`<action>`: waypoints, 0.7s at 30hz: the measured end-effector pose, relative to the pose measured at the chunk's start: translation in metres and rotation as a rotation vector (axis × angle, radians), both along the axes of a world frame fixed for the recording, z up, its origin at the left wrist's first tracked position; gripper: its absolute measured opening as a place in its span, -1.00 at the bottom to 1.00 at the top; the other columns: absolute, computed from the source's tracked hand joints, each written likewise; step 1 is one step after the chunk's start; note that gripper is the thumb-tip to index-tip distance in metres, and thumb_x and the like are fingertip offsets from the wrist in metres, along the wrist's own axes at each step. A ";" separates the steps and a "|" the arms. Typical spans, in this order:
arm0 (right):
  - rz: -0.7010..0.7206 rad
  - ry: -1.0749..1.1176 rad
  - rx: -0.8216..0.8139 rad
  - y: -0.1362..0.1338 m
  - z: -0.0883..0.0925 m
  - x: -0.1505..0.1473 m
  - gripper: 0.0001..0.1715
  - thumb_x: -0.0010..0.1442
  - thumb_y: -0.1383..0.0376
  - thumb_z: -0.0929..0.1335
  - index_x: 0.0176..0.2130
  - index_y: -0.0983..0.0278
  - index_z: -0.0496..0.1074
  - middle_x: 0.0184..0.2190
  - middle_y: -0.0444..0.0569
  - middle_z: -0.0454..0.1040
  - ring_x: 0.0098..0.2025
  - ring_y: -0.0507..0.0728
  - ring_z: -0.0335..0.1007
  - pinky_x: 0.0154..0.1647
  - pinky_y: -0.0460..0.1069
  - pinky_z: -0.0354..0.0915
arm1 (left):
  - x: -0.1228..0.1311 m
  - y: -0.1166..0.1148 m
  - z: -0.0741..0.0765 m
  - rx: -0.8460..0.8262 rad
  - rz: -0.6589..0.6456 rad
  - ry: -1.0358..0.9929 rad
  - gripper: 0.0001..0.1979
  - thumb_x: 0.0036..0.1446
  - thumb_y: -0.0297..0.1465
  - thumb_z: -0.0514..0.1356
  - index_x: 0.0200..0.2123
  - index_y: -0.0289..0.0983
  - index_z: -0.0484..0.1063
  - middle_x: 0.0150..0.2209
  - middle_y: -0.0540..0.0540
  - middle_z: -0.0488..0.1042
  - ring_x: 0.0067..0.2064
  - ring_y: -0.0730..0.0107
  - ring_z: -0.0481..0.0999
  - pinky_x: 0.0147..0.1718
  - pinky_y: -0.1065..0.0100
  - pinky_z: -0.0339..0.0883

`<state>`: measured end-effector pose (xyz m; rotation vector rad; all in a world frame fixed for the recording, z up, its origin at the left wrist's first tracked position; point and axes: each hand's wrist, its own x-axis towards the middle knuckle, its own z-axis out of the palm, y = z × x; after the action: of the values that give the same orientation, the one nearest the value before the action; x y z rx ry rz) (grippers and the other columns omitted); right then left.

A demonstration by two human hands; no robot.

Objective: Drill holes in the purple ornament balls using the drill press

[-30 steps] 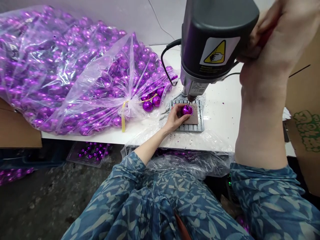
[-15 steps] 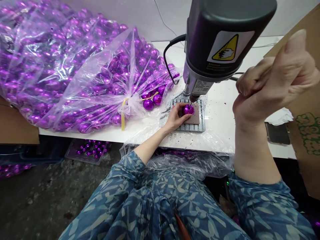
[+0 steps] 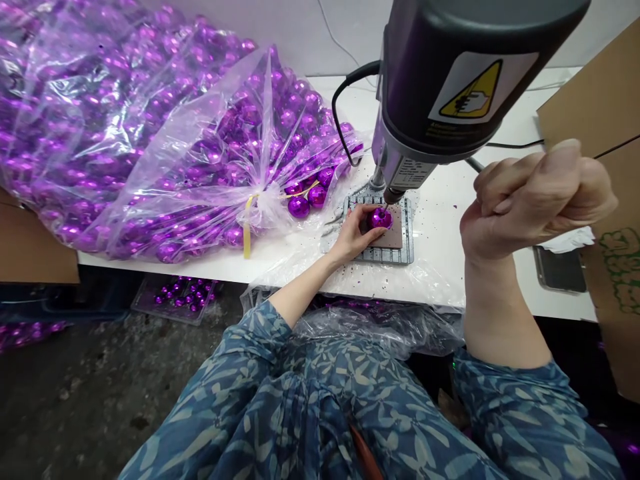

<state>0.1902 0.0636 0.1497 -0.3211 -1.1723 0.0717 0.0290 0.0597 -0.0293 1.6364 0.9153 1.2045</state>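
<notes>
A shiny purple faceted ball (image 3: pixel 380 219) rests on a brown square pad on the metal base plate (image 3: pixel 407 250) of a bench drill press (image 3: pixel 425 87). My left hand (image 3: pixel 356 233) curls round the ball's left and near sides, fingers and thumb gripping it. Just above the ball hangs the drill chuck (image 3: pixel 393 195); whether the bit touches the ball I cannot tell. My right hand (image 3: pixel 537 200) is raised at the right in a closed fist. A grey lever (image 3: pixel 473 163) runs from the drill press towards this fist, which hides its end.
A huge tied clear bag of purple balls (image 3: pixel 165 133) covers the table's left side. At the right lie a phone (image 3: pixel 560 270) and white tissue (image 3: pixel 570 240) beside a cardboard box (image 3: pixel 615 233). A tray of balls (image 3: pixel 183 297) sits below the table edge. Plastic sheeting (image 3: pixel 390 327) hangs in front.
My right fist has come down and tilted forward. My left hand keeps its grip on the ball on the pad. The view has shifted slightly.
</notes>
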 end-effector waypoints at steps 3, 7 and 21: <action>-0.009 -0.036 0.047 0.000 -0.008 0.004 -0.21 0.36 0.22 0.39 -0.47 0.28 -0.32 -0.76 -0.30 -0.25 -0.77 -0.19 -0.21 -0.73 -0.19 -0.12 | 0.000 -0.001 0.001 -0.002 0.004 0.001 -0.42 0.22 0.04 0.38 0.13 -0.19 0.39 0.14 -0.22 0.53 0.19 0.06 0.53 0.28 0.00 0.29; -0.041 -0.043 0.067 0.006 -0.021 0.011 -0.16 0.28 0.12 0.43 -0.48 0.29 -0.30 -0.76 -0.31 -0.35 -0.78 -0.19 -0.30 -0.74 -0.18 -0.18 | 0.000 -0.001 0.002 -0.009 0.007 0.013 -0.41 0.22 0.05 0.38 0.12 -0.19 0.39 0.13 -0.22 0.54 0.17 0.06 0.55 0.27 0.00 0.29; -0.074 0.033 -0.086 0.007 0.028 -0.003 -0.14 0.27 0.05 0.47 -0.62 0.29 -0.16 -0.77 -0.24 -0.02 -0.72 -0.17 0.02 -0.64 -0.10 -0.14 | 0.000 -0.001 0.000 0.005 0.001 0.018 -0.41 0.25 0.01 0.37 0.14 -0.22 0.35 0.12 -0.25 0.52 0.16 0.10 0.53 0.22 0.03 0.35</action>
<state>0.1876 0.0705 0.1773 -0.4372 -1.1260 0.0625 0.0290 0.0586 -0.0289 1.6534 0.9248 1.1955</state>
